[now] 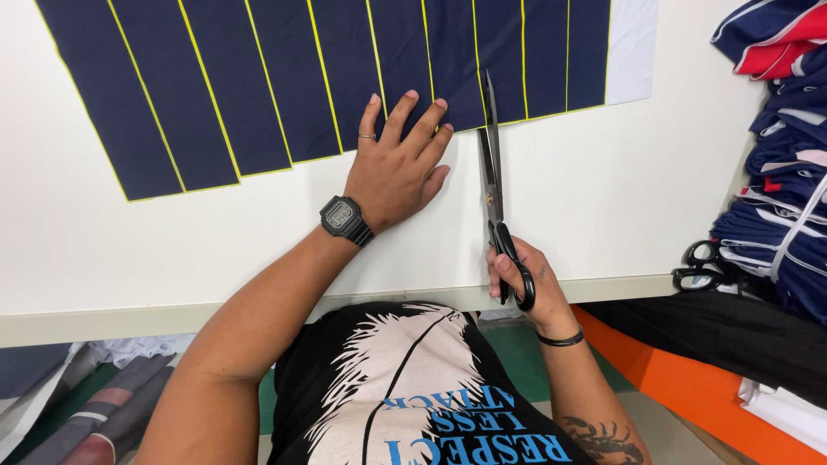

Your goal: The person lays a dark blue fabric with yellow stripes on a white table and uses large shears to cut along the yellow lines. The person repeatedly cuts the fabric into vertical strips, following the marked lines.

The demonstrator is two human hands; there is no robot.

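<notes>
— Starting at the left, what do we have?

— We see a white cutting table with navy fabric spread over its far half, ruled with yellow chalk lines into long strips that fan away from us.

— And our left hand?

— It lies flat on the fabric's near edge, fingers spread and open, gripping nothing, pressing the cloth down; a black digital watch sits on the wrist.

— Where are the scissors from there?

— The tailor's shears lie just to the right of those fingertips, near but not touching. Their long axis runs almost straight away from us, tips at the fabric's hem beside a chalk line.

— The right hand?

— It is closed through the black handle loops at the table's near edge, wrist bent, clearly the nearer hand to the blades. Further right, a second pair of black-handled scissors rests by stacked navy garments.
</notes>
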